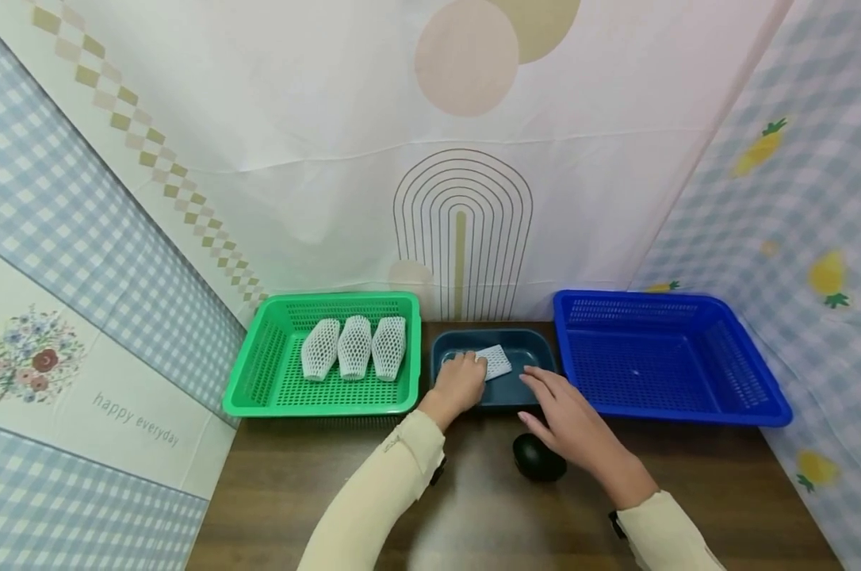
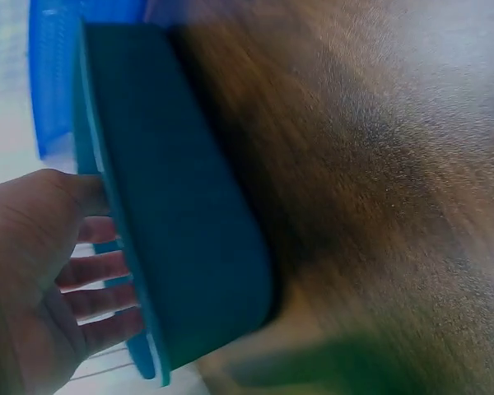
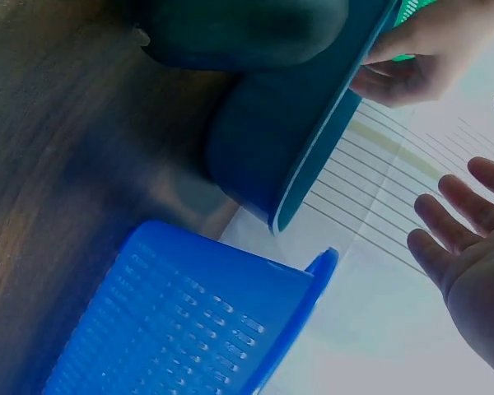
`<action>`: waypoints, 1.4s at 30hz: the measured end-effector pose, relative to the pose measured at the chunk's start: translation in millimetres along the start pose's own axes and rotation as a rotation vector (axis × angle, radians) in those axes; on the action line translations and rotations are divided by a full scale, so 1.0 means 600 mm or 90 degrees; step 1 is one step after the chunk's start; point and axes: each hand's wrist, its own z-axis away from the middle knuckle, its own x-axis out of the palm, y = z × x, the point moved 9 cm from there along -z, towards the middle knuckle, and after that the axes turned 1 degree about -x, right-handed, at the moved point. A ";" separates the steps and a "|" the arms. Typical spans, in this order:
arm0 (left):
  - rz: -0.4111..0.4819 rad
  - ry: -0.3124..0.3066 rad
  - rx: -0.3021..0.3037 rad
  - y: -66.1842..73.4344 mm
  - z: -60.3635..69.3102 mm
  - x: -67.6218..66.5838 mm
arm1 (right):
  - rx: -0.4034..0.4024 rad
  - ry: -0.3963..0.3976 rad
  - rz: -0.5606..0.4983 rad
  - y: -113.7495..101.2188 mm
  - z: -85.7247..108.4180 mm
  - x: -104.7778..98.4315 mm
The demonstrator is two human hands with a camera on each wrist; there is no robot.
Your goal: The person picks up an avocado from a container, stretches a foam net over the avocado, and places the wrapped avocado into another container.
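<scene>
In the head view my left hand (image 1: 462, 379) reaches over the near rim of a dark teal tray (image 1: 529, 339). Its curled fingers pinch the left end of a white foam net sleeve (image 1: 496, 362) lying flat inside. The tray wall hides the fingertips in the left wrist view. My right hand (image 1: 569, 416) hovers at the tray's right front, fingers loosely extended and holding nothing. Below that hand, a dark green oval fruit (image 1: 537, 457), like an avocado, lies on the table; a small stem nub shows on the fruit (image 3: 243, 29) in the right wrist view.
Left of the tray stands a green basket (image 1: 323, 408) with three net-wrapped pieces (image 1: 354, 347) side by side. A blue basket (image 1: 669, 412) stands to its right. Patterned cloth (image 1: 316, 143) hangs behind the brown wooden table (image 1: 473, 507) and along both sides.
</scene>
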 end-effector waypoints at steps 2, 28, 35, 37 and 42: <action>0.014 -0.042 -0.015 -0.005 -0.011 0.013 | 0.008 -0.009 -0.001 0.006 -0.005 0.005; 0.024 0.079 -0.033 -0.034 -0.026 -0.014 | 0.119 -0.058 -0.088 0.061 -0.045 -0.011; 0.085 0.195 -0.023 -0.039 0.002 -0.080 | 0.139 -0.036 -0.141 0.076 -0.070 -0.027; 0.119 0.224 -0.020 -0.038 0.011 -0.099 | 0.145 -0.028 -0.149 0.081 -0.078 -0.029; 0.199 0.269 -0.014 -0.035 0.031 -0.132 | 0.163 -0.015 -0.159 0.093 -0.094 -0.035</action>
